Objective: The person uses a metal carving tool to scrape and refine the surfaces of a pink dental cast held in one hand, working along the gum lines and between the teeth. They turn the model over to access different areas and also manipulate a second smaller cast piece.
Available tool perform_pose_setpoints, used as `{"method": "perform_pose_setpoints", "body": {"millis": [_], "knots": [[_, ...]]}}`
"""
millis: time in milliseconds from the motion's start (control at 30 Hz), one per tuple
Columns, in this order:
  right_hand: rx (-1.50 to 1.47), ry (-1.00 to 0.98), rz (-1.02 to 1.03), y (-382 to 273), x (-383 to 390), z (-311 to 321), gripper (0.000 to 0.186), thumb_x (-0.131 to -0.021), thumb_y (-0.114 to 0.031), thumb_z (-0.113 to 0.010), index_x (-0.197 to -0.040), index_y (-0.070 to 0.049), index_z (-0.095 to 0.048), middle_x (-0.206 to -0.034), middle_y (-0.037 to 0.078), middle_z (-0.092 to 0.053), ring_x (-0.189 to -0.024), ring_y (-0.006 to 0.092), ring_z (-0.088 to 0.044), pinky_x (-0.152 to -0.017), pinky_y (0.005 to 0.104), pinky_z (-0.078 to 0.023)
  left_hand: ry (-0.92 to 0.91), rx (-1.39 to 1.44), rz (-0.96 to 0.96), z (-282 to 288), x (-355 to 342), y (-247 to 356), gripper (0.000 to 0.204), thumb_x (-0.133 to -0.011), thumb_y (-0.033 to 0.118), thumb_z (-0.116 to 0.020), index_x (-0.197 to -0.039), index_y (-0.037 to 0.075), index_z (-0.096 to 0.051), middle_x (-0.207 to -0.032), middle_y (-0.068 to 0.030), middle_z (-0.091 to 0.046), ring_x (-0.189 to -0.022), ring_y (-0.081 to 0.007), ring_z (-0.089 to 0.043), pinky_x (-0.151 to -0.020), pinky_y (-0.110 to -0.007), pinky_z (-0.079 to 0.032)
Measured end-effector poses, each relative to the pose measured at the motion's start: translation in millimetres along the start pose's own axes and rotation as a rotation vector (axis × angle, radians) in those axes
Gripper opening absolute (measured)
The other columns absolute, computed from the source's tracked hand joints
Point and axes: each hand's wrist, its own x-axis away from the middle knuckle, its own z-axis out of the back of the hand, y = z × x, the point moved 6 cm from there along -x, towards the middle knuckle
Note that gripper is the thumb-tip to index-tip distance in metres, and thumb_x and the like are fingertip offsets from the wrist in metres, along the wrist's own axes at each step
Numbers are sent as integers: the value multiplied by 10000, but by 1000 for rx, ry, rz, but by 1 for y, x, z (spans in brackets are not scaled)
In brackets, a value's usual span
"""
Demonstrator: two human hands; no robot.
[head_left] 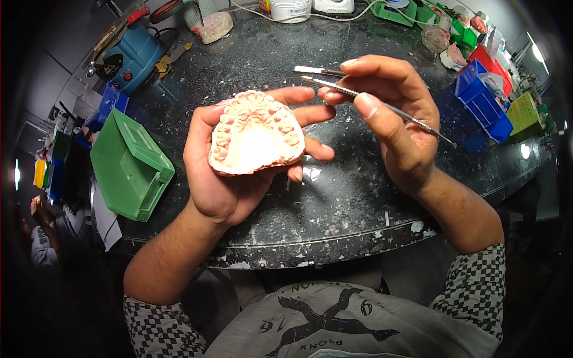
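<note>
A pinkish plaster dental cast [224, 140], an upper arch with its teeth facing up, rests in my left hand [215, 194]. The palm supports it from below, and the fingers reach around behind its right side. My right hand [409, 125] is to the right of the cast, raised above the table, and closed around two slim metal dental instruments. One has a ribbed handle [345, 90] and runs across the fingers to a thin hooked end by the wrist. The other instrument [308, 70] shows a flat, bright tip; its rear is hidden by the fingers. Both tips are apart from the cast.
The dark, plaster-flecked table [286, 224] curves around me. An angular green bin [128, 167] stands at left, with a blue machine [131, 62] behind it. A plaster lump [213, 27] and white tub [290, 9] sit at the back. A blue bin [480, 98] is at right.
</note>
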Motion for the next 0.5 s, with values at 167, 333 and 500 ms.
{"method": "perform_pose_setpoints", "body": {"millis": [167, 333, 500], "knots": [[79, -146, 41, -7, 2, -9, 215, -875, 88, -635, -1078, 34, -592, -1076, 175, -678, -1058, 262, -675, -927, 362, -559, -100, 2, 1, 0, 4, -4, 730, -974, 501, -218, -1299, -101, -470, -1128, -269, -626, -821, -328, -686, -536, -280, -571], [201, -192, 117, -16, 1, -15, 166, -874, 83, -653, -1029, 36, -616, -1039, 181, -688, -1012, 269, -689, -908, 371, -569, -17, -7, 28, 4, 2, -9, 677, -1021, 499, -222, -1229, -68, -528, -1006, -237, -665, -803, -356, -702, -607, -365, -602], [136, -131, 92, -14, 3, -15, 100, -920, 21, -631, -1013, 42, -601, -1031, 206, -686, -1011, 281, -688, -897, 401, -567, -47, -87, 5, 0, 3, -11, 663, -1023, 476, -222, -1225, -72, -536, -1002, -261, -665, -786, -351, -702, -632, -388, -609]]}}
